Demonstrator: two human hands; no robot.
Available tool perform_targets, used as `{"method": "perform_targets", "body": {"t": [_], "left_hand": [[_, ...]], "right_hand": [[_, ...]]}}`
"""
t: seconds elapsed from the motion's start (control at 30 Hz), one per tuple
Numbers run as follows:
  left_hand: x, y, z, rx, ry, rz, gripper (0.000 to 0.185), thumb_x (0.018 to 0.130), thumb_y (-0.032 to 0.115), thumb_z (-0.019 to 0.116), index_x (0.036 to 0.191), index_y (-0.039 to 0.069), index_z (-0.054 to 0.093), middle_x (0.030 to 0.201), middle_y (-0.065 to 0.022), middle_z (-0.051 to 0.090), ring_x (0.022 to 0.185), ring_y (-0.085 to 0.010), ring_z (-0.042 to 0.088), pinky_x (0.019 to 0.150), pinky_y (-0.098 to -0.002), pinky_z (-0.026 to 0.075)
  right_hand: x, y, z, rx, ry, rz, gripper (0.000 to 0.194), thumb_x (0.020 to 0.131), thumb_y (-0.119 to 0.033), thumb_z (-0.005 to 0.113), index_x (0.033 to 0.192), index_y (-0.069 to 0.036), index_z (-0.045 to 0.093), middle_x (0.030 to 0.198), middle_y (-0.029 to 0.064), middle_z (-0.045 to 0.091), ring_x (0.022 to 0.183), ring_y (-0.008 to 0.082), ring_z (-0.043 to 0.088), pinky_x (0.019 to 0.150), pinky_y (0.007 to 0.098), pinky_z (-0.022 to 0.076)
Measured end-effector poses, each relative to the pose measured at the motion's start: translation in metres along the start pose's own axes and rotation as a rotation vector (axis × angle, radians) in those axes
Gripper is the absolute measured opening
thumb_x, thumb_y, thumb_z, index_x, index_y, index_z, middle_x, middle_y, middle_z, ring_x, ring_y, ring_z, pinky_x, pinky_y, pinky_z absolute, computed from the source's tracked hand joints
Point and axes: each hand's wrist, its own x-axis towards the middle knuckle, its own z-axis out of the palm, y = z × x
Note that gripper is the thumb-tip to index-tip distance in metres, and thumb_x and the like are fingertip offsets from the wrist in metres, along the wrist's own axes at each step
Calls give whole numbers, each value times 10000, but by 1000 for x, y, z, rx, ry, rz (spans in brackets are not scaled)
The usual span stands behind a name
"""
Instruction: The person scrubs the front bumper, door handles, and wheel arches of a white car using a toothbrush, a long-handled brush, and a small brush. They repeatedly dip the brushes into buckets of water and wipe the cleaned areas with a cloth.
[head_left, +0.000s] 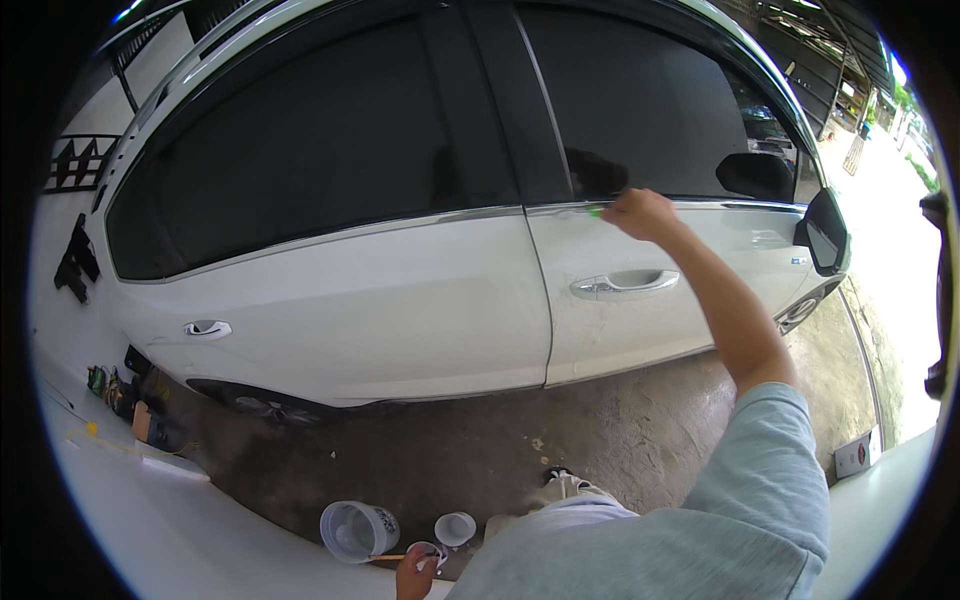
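A white car with dark windows stands side-on before me, its front door (622, 322) on the right and its rear door (397, 300) on the left. My right hand (642, 213) is closed on a small thing with a bright green part (596, 213), held at the chrome window trim above the front door handle (626, 285); most of that thing is hidden by my fingers. Low down, my left hand (415, 576) holds a small cup (427, 553) with a thin wooden-looking stick or brush handle (386, 557) across it.
A clear plastic bucket (352, 531) and a white tub (454, 529) are beside my left hand. The side mirror (823, 232) juts out at the right. A box (857, 453) stands by the low white surface at the lower right. Tools and cartons (142, 421) lie at the left wall.
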Motion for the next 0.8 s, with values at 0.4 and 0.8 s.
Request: {"method": "perform_targets", "body": {"t": [0.4,0.8], "left_hand": [[6,61,15,-363,65,62,627,935,184,791,1475,-38,560,1357,-215,692,1257,-269,671,1071,-388,517],[47,240,-22,-167,-26,538,583,934,214,792,1435,-20,606,1397,-210,679,1294,-304,656,1101,-405,502]], "right_hand": [[9,16,-20,-24,-106,25,547,975,-621,630,1142,-138,826,1110,117,797,1150,296,730,990,443,562],[19,35,-29,-10,-180,-30,563,930,-588,680,1177,-97,802,1180,157,780,1154,301,738,994,437,571]]}}
